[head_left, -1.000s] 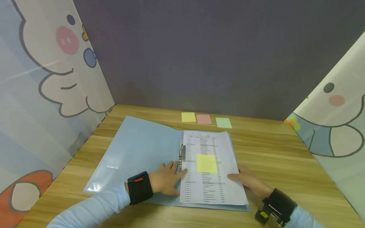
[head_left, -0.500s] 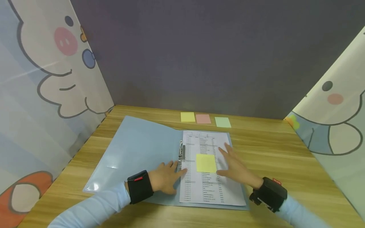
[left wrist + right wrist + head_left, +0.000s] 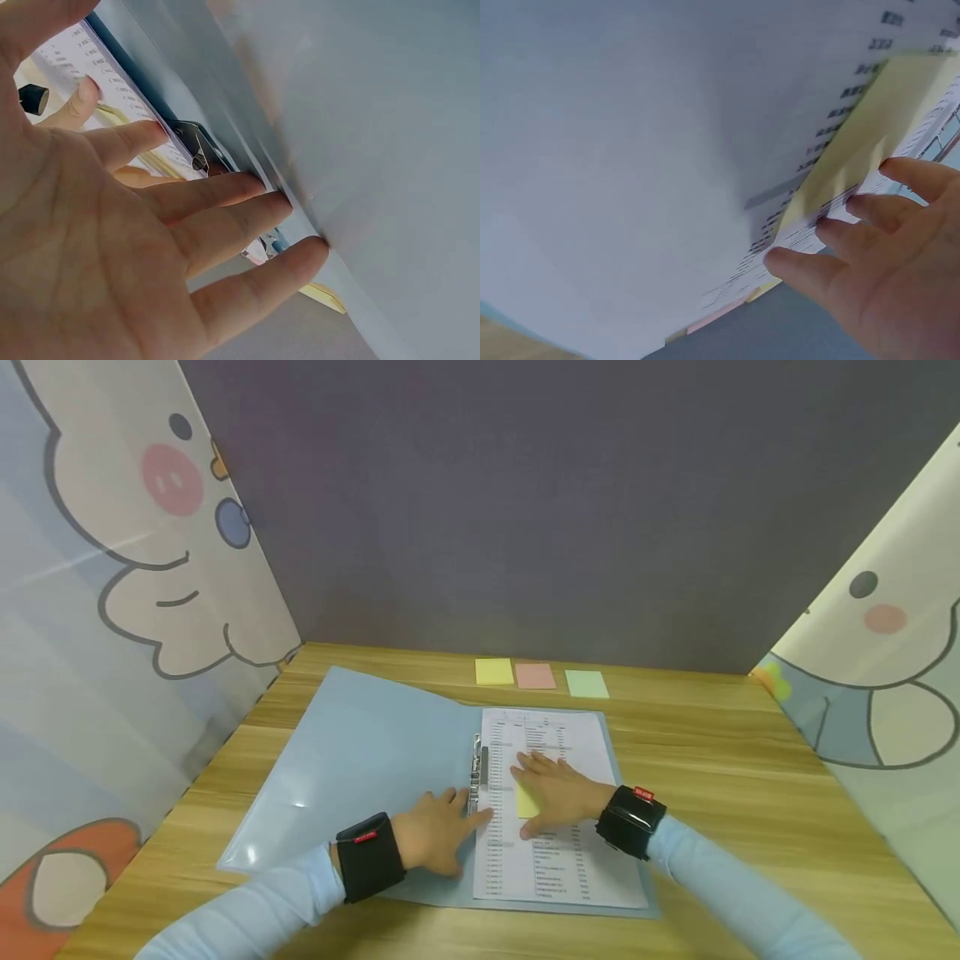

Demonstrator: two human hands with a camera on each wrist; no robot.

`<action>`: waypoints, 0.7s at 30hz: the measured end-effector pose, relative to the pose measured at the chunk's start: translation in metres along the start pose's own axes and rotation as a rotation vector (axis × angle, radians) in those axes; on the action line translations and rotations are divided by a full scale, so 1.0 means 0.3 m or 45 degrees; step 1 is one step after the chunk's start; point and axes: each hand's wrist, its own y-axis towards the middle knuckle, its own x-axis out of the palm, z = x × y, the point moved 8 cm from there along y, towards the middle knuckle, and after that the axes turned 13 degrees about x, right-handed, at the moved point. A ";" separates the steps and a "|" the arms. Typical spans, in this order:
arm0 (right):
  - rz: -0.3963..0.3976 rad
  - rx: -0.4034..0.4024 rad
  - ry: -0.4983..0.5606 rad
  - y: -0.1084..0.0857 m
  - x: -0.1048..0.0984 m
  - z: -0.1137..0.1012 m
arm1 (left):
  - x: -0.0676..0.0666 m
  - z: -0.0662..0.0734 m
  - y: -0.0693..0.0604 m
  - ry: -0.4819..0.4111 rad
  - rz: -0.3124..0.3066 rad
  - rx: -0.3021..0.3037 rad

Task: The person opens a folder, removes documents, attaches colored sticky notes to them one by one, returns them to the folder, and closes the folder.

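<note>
A light blue folder [image 3: 375, 752] lies spread on the table, with a stack of printed sheets [image 3: 562, 868] on its right half. Metal clip hardware [image 3: 476, 768] runs beside the sheets' left edge. My left hand [image 3: 433, 832] rests by the fold with spread fingers, its fingertips on the folder and at the paper's edge; the left wrist view shows its palm [image 3: 105, 240]. My right hand [image 3: 562, 792] lies over a yellow sticky note [image 3: 527, 803] on the top sheet, covering most of it. In the right wrist view, its extended fingers reach across the note [image 3: 847, 142].
Behind the folder, a yellow pad [image 3: 493, 672], a pink pad [image 3: 535, 676] and a green pad [image 3: 587, 684] of sticky notes lie in a row. A dark panel [image 3: 495, 510] stands at the back, with cartoon-print cloths [image 3: 150, 610] at the sides.
My right hand has left the sheets' right edge and moved leftward over the yellow sticky note, which it now mostly covers. The left hand stays in place.
</note>
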 end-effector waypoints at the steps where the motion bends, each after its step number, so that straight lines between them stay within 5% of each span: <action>1: -0.011 0.009 0.004 0.003 0.004 0.003 | 0.001 0.001 0.002 0.004 -0.007 -0.002; 6: -0.031 0.024 0.043 0.009 0.016 0.011 | -0.001 -0.003 0.009 -0.040 -0.016 0.012; 13: -0.050 0.021 0.049 0.006 0.022 0.009 | -0.034 -0.107 0.052 -0.719 0.141 0.077; 17: -0.045 0.027 0.031 0.010 0.022 0.010 | -0.054 -0.210 0.094 -0.922 0.194 -0.005; 21: -0.040 0.030 0.022 0.014 0.025 0.009 | -0.063 -0.298 0.140 -0.983 0.251 -0.145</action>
